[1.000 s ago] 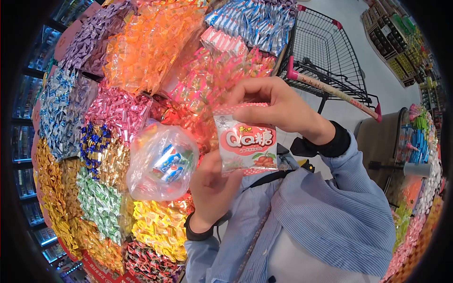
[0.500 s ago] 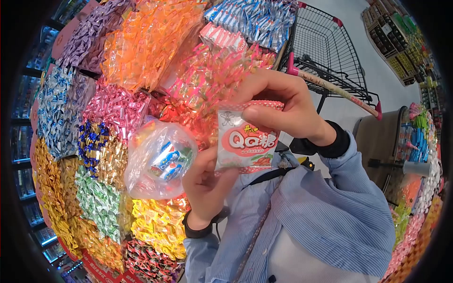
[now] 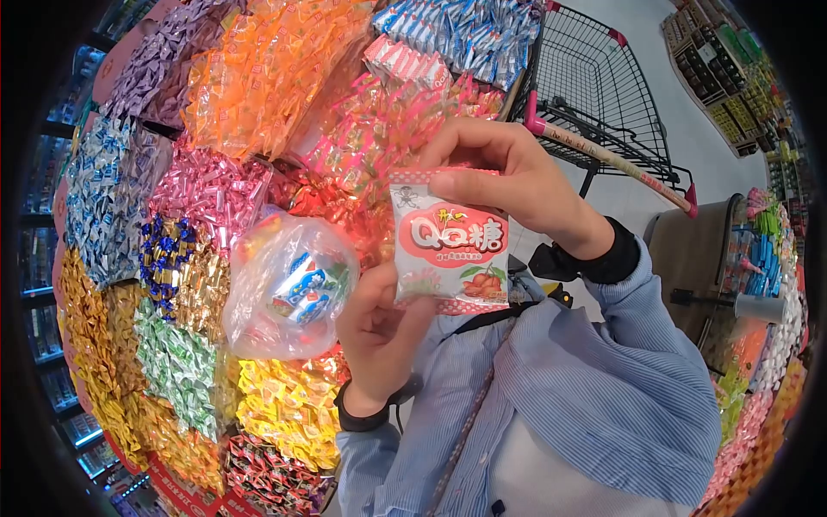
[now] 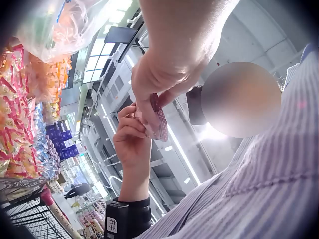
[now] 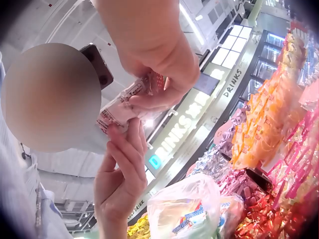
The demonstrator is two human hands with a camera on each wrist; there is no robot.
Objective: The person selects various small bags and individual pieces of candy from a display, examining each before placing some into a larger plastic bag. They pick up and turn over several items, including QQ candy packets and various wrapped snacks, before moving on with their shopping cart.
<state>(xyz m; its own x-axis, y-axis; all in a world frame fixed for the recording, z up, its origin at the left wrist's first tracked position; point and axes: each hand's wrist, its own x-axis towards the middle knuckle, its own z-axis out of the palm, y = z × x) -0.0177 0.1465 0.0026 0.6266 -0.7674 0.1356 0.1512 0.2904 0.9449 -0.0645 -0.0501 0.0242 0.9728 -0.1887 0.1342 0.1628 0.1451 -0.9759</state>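
Both hands hold up a small white candy packet [image 3: 450, 258] with pink dotted ends, printed "QQ糖" with red fruit. My right hand [image 3: 524, 188] pinches its upper end, thumb in front and fingers behind. At the lower end, my left hand [image 3: 376, 332] pinches a corner between thumb and fingers. The back of the packet [image 5: 122, 107], with printed text, shows in the right wrist view. In the left wrist view, its dotted end [image 4: 160, 125] is seen between the hands. Left of the left hand, a clear plastic bag [image 3: 250, 323] has blue-and-white wrapped pieces in it.
Heaps of wrapped candy surround the bag: orange [image 3: 258, 77], red and pink [image 3: 370, 138], green [image 3: 177, 366] and yellow [image 3: 289, 414]. A black wire shopping cart [image 3: 594, 77] stands at the upper right, its handle [image 3: 612, 164] toward the person. Shelves of goods [image 3: 728, 73] lie beyond.
The packet tipped so its lower print was partly hidden, then turned back to face the head camera, slightly higher. Both hands keep their grip, and the view has shifted a little.
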